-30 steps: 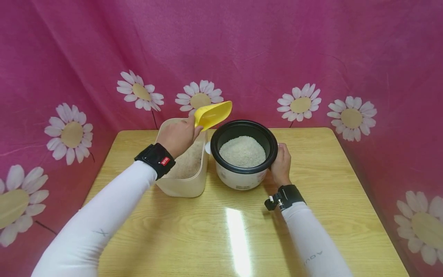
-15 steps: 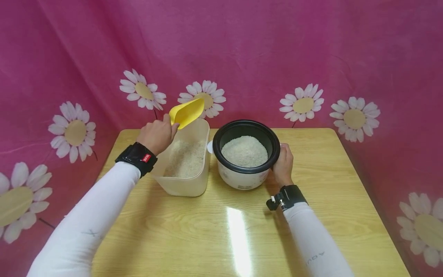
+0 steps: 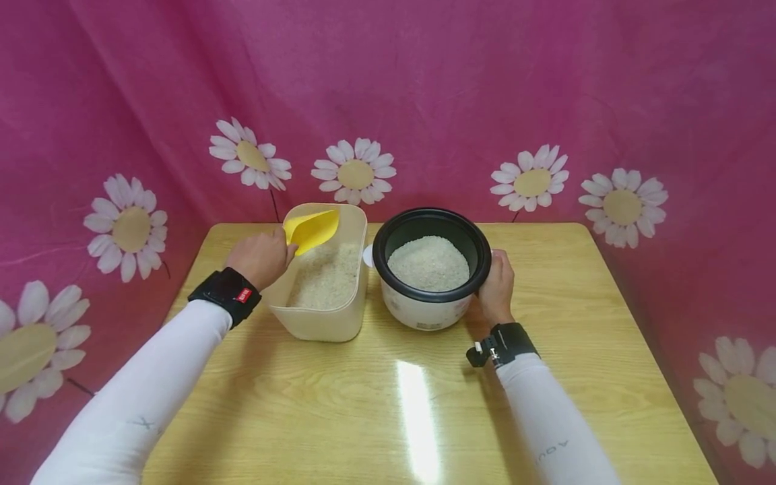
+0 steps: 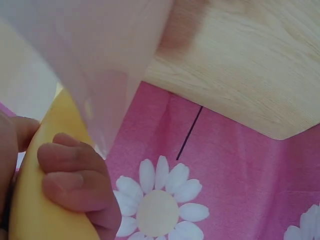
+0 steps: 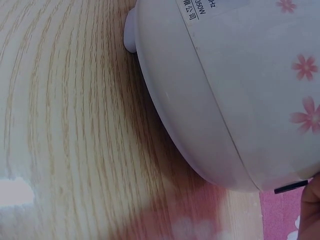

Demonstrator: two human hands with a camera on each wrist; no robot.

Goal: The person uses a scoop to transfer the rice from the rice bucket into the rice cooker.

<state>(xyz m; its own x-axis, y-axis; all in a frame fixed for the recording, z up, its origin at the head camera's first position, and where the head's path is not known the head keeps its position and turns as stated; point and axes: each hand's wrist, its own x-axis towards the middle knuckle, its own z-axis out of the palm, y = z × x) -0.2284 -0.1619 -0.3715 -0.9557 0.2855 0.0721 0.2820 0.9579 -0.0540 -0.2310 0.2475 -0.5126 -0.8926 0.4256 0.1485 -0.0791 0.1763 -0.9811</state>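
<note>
In the head view my left hand [image 3: 259, 260] grips a yellow scoop [image 3: 314, 231] by its handle, over the cream plastic bin [image 3: 321, 325]. The scoop's bowl points right and looks empty. Loose rice [image 3: 327, 279] covers the bottom of the bin. To its right stands a white rice cooker [image 3: 418, 312] with a black inner rim, a heap of rice [image 3: 429, 263] inside. My right hand [image 3: 497, 286] holds the cooker's right side, its fingers partly hidden behind it. The left wrist view has fingers [image 4: 75, 175] curled round the yellow scoop [image 4: 42, 200].
Both containers stand side by side towards the back of the wooden table [image 3: 339, 417]. A pink flowered cloth [image 3: 424, 101] hangs behind and at both sides. The right wrist view displays the cooker's pink flower print [image 5: 304, 67] and a foot [image 5: 130, 32] on the table.
My left hand has carried the scoop leftward from beside the cooker, then lowered it into the bin's opening. The right hand stays on the cooker, and the rice heap looks the same.
</note>
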